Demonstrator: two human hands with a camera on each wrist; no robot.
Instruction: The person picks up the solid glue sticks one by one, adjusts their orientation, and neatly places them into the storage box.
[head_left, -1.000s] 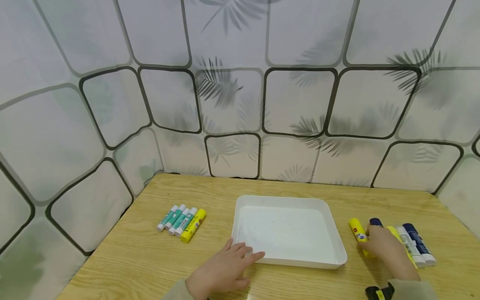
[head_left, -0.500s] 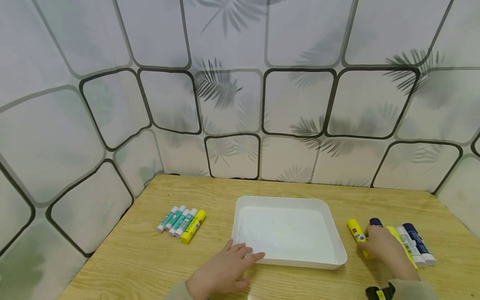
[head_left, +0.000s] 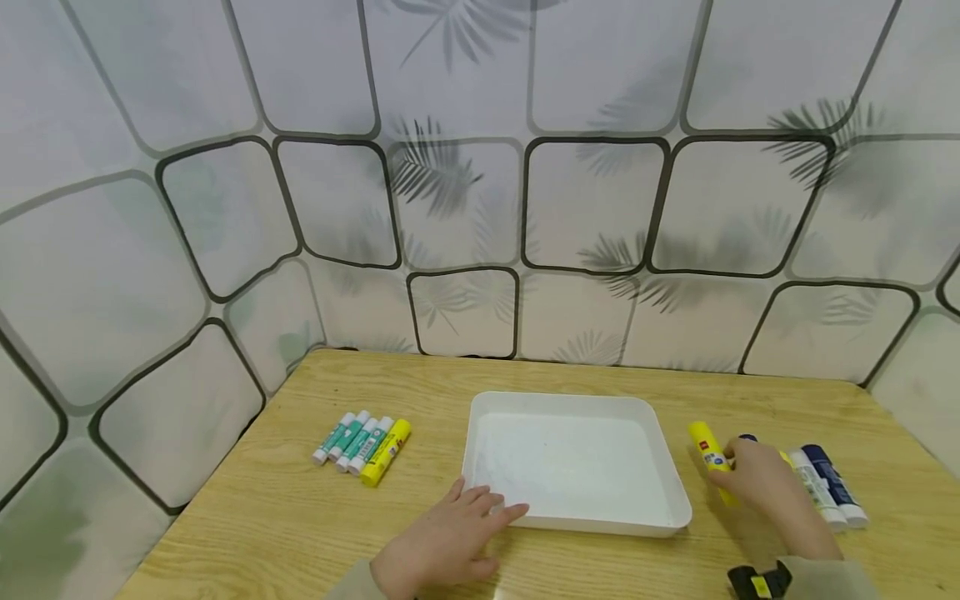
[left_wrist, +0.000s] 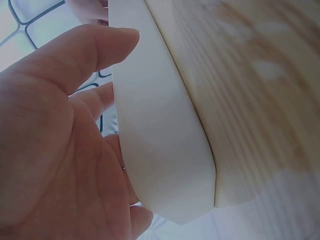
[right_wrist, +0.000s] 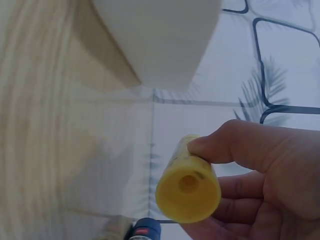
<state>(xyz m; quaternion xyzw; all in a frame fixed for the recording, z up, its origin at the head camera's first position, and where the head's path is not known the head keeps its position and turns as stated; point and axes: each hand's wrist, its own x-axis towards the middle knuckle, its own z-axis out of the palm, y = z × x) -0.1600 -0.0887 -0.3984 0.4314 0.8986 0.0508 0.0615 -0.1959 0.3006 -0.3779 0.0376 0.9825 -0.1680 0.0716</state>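
The fingers (right_wrist: 241, 186) of the right hand (head_left: 761, 479) grip a yellow tube (head_left: 708, 446), the thumb pressed on one side and the rest on the other. The tube's far end sticks out past them, pointing far and slightly left; its hollow near end shows in the right wrist view. Whether it touches the worktop (head_left: 300, 533) cannot be told. Near it on the left stands the right wall of a white tray (head_left: 592, 527).

Beside the right hand lie a blue-capped tube (head_left: 747, 437) and a second yellow tube (head_left: 786, 457), both mostly hidden by that hand, then a white tube (head_left: 817, 490) and a navy tube (head_left: 832, 482) side by side. The left hand (head_left: 450, 542) has its fingers spread, touching the tray's near left corner. Farther left, four green tubes (head_left: 367, 446) lie in a row with a third yellow tube (head_left: 386, 452) at their right end. A patterned wall (head_left: 585, 204) rises behind the worktop's far edge.
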